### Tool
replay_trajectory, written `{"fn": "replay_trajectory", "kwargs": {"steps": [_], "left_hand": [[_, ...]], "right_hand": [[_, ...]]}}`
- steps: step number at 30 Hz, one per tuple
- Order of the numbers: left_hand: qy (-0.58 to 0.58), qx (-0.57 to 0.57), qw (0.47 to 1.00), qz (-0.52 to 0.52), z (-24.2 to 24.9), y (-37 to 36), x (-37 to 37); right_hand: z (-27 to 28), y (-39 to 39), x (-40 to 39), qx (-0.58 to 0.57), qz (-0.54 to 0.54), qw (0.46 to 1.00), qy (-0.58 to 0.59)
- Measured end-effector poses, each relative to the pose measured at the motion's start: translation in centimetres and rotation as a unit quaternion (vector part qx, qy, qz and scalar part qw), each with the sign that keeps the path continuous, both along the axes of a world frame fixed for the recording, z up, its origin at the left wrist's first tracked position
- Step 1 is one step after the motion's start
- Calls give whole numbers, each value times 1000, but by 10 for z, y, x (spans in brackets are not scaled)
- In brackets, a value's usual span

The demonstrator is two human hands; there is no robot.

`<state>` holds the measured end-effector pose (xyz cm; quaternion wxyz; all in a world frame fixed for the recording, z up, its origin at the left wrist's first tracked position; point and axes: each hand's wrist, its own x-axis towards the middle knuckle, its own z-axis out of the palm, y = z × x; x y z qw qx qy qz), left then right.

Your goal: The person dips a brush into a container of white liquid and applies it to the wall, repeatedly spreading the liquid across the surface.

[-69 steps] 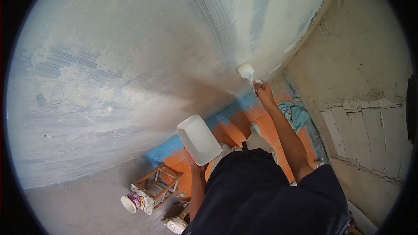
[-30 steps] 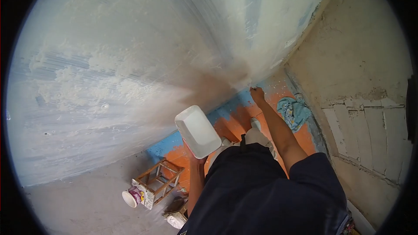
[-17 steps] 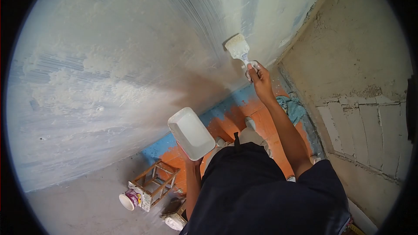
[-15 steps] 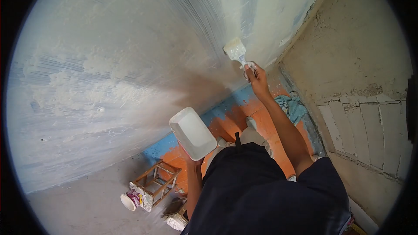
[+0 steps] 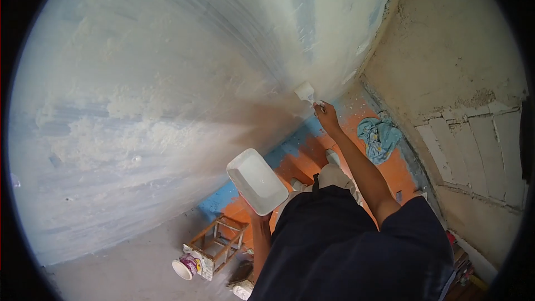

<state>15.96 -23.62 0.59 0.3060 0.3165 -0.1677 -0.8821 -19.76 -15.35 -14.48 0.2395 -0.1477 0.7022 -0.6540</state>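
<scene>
My right hand [image 5: 325, 115] is closed round the handle of a wide paintbrush [image 5: 305, 91]. Its pale bristles meet the lower part of a wall [image 5: 184, 83] streaked with white over blue-grey. Held out in front of my body is a white rectangular tray [image 5: 258, 181], tilted so its inside faces me. My left hand [image 5: 257, 212] grips the tray from underneath, with most of its fingers hidden behind it. A thin whitish layer shows inside the tray.
A wooden stool [image 5: 218, 241] stands at lower left with a paint-smeared tub [image 5: 186, 266] by it. A teal cloth [image 5: 379, 137] lies on the orange and blue floor [image 5: 398, 175] by my feet. On the right rises a rough, unpainted wall [image 5: 457, 50].
My right hand has brought the brush lower along the wall, toward the floor. The view has shifted slightly, and the tray stays in my left hand.
</scene>
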Motion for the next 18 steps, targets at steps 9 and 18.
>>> {"fn": "replay_trajectory", "kwargs": {"steps": [9, 18], "left_hand": [[172, 75, 978, -91, 32, 10, -34], [40, 30, 998, -49, -8, 22, -4]], "right_hand": [[17, -3, 3, -51, -8, 998, 24], [-113, 3, -5, 239, -9, 970, 42]]}}
